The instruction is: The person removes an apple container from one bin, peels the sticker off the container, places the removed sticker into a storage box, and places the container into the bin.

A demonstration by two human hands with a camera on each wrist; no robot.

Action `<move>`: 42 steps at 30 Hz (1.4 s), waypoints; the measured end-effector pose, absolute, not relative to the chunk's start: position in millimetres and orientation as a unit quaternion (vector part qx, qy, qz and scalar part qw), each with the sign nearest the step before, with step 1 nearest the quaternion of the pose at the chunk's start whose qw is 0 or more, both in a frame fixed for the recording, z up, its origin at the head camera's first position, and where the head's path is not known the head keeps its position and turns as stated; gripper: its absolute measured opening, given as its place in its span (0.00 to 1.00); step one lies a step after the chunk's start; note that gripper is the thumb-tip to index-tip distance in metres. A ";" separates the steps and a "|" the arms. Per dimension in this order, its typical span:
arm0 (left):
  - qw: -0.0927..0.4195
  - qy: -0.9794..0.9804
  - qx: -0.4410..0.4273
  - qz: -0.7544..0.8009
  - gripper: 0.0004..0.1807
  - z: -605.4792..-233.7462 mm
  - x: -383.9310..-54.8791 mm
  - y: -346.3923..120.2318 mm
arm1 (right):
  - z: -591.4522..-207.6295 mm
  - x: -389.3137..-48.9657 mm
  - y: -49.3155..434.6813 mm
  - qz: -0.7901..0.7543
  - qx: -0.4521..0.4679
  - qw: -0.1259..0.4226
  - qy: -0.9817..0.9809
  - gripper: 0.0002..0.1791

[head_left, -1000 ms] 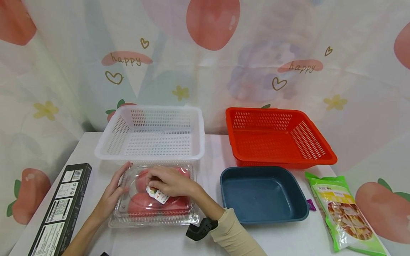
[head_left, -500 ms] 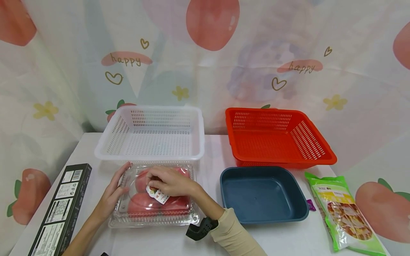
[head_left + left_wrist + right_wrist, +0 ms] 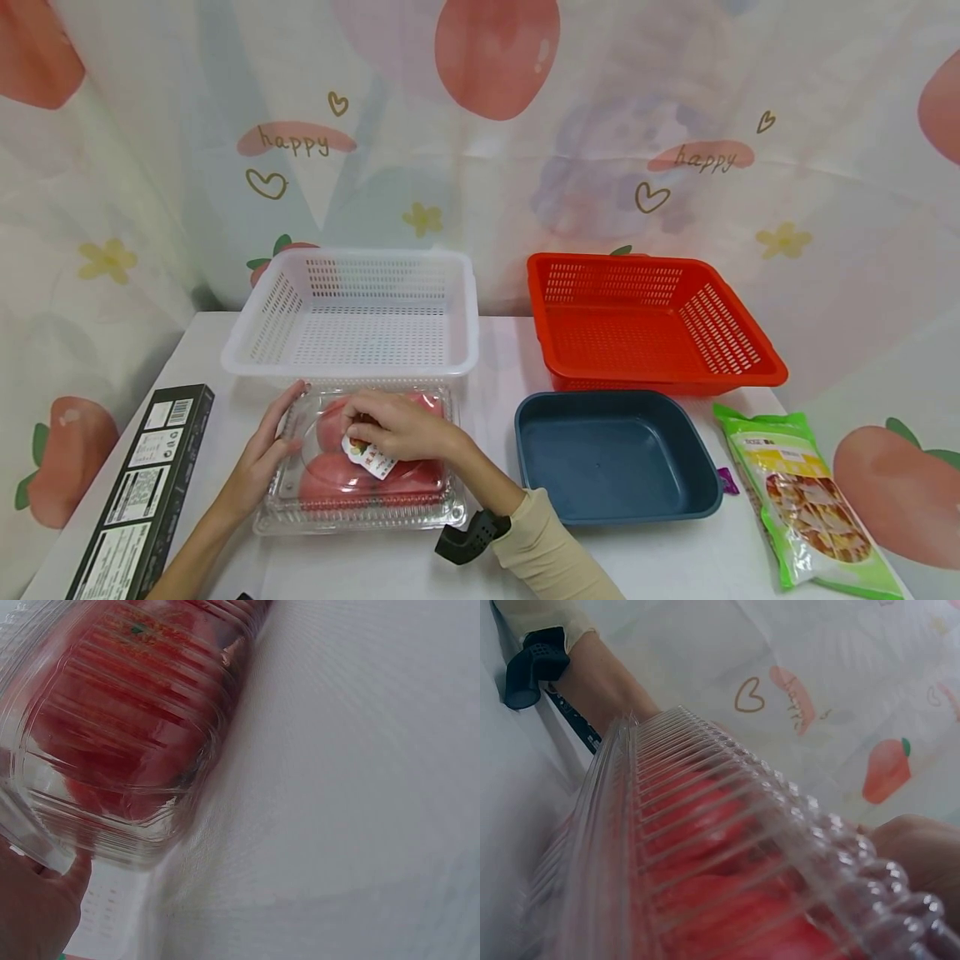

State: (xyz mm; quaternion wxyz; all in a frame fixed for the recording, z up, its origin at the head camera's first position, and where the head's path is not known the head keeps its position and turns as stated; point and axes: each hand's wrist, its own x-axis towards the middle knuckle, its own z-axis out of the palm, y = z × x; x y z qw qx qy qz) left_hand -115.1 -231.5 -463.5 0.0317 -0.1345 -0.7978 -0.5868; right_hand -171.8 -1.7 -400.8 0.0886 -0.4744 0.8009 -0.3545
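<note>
A clear plastic clamshell box [image 3: 360, 517] with several large red tomatoes [image 3: 337, 479] inside lies in front of the white basket. My left hand [image 3: 262, 454] holds the box at its left side, index finger up by the far corner and thumb over the lid. In the left wrist view, fingers [image 3: 79, 870] press against the box's ribbed wall. Over the lid, my right hand [image 3: 405, 425] has curled fingers that pinch the upper edge of a white printed label [image 3: 371, 460]. Those fingertips are partly hidden behind the hand.
Behind the box stands a white perforated basket [image 3: 348, 367]; a red basket [image 3: 667, 379] is back right. A dark blue basin [image 3: 615, 512] sits right of the box, near a purple wrapper [image 3: 727, 481] and a green food bag [image 3: 810, 508]. At left lies a long black box [image 3: 142, 492].
</note>
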 end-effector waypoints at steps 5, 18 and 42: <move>0.033 -0.798 -0.134 -0.586 0.36 -463.6 -114.6 -231.0 | -402.4 -172.1 -2.8 -0.372 -0.470 0.080 0.796 0.03; 0.032 -0.793 -0.135 -0.593 0.36 -462.0 -113.3 -230.9 | -404.6 -174.0 -3.5 -0.396 -0.495 0.086 0.768 0.04; 0.038 -0.794 -0.147 -0.588 0.36 -463.9 -114.9 -232.9 | -400.3 -173.6 -1.8 -0.415 -0.508 0.095 0.749 0.09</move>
